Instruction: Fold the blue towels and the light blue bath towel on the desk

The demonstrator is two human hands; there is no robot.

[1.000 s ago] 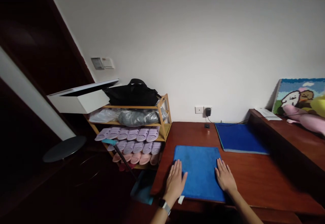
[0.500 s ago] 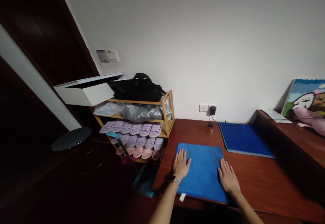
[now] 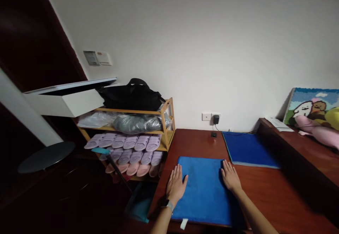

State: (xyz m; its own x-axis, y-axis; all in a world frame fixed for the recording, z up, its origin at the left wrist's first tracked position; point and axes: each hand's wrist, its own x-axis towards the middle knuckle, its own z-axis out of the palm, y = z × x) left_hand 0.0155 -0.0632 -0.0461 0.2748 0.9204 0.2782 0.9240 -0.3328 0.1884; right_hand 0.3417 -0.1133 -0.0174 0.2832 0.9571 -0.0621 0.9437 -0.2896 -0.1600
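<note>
A blue cloth (image 3: 202,188) lies flat on the brown wooden desk, with a small white tag (image 3: 183,223) sticking out at its near left edge. Across the cloth's left edge, my left hand (image 3: 176,185) rests palm down with fingers stretched out; a watch is on that wrist. My right hand (image 3: 231,176) lies flat at the far right corner of the cloth, fingers extended. Neither hand grips anything. Beyond my right hand, a darker blue cloth (image 3: 249,149) is spread near the wall.
Left of the desk (image 3: 190,138) stands a wooden shoe rack (image 3: 169,135) with slippers, a black bag (image 3: 135,96) and a white box (image 3: 82,103). A black plug (image 3: 216,119) sits in the wall socket. On the raised right ledge are a pink plush toy (image 3: 319,131) and a picture.
The view has shifted right and slightly up. Over the cloth, my left hand has slid outward across the left edge, and my right hand has moved toward the far right corner.
</note>
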